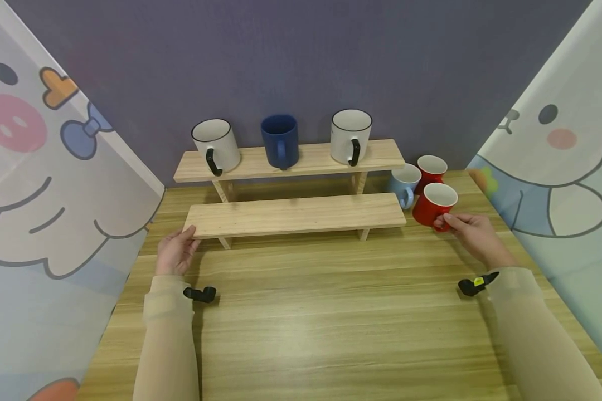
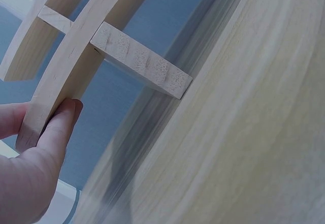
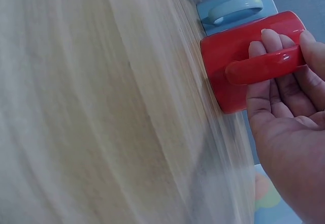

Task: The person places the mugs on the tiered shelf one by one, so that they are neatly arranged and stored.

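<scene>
A two-tier wooden shelf stands toward the back of the table. My left hand pinches the left end of its lower board, thumb on top and fingers beneath, as the left wrist view shows. At the right, my right hand grips the handle of a red mug, its fingers passing through the loop and the thumb at the handle's upper end. That mug is upright. Just behind it stand a light blue mug and a second red mug, partly hidden.
On the upper board are a white mug with black handle at left, a dark blue mug in the middle and another white mug at right. A dark wall rises behind the shelf. Cartoon-printed panels flank the table.
</scene>
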Demonstrator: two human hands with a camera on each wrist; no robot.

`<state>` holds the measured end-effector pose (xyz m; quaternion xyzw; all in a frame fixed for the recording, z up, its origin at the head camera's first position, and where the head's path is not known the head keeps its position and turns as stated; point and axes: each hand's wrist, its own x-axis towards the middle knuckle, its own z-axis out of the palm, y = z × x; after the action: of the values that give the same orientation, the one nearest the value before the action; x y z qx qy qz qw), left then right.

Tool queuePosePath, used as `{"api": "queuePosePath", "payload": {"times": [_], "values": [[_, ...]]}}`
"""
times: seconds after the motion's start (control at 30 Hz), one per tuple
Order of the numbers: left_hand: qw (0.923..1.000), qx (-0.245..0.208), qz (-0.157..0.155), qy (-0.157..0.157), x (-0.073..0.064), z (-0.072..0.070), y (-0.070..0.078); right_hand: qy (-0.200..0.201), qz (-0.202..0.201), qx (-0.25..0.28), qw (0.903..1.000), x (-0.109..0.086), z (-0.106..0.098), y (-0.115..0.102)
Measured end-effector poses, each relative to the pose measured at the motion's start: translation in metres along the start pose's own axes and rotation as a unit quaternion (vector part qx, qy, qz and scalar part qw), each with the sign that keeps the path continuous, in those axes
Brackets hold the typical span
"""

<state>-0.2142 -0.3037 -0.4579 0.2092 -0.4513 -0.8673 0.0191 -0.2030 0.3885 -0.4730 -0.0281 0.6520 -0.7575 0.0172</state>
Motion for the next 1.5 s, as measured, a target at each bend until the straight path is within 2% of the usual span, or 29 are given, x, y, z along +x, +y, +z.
{"api": "queuePosePath", "payload": {"times": [0.2, 0.47, 0.57, 0.73, 1.0, 1.3, 1.5], "values": [[0.9999, -0.001, -0.002, 0.014, 0.000, 0.001, -0.001, 0.001, -0.002, -0.008, 1.0000, -0.003, -0.001, 0.002], [0.9998, 0.012, 0.000, 0.019, 0.001, 0.002, -0.002, 0.021, -0.007, -0.027, 0.9994, -0.007, 0.002, 0.001], [0.9997, 0.015, -0.002, 0.021, 0.001, 0.002, -0.002, 0.029, -0.020, -0.016, 0.9992, -0.010, 0.004, 0.000], [0.9998, 0.009, -0.003, 0.018, 0.000, 0.002, -0.001, 0.035, -0.059, 0.032, 0.9971, -0.017, 0.012, -0.009], [0.9999, 0.001, -0.001, 0.012, -0.001, 0.001, 0.001, 0.045, -0.084, 0.051, 0.9941, -0.028, 0.034, -0.037], [1.0000, 0.009, 0.000, 0.004, -0.002, 0.000, 0.001, 0.010, -0.119, 0.069, 0.9905, -0.035, 0.072, -0.058], [1.0000, 0.009, -0.001, -0.001, -0.002, 0.000, 0.001, -0.004, -0.130, 0.069, 0.9891, -0.038, 0.097, -0.064]]}}
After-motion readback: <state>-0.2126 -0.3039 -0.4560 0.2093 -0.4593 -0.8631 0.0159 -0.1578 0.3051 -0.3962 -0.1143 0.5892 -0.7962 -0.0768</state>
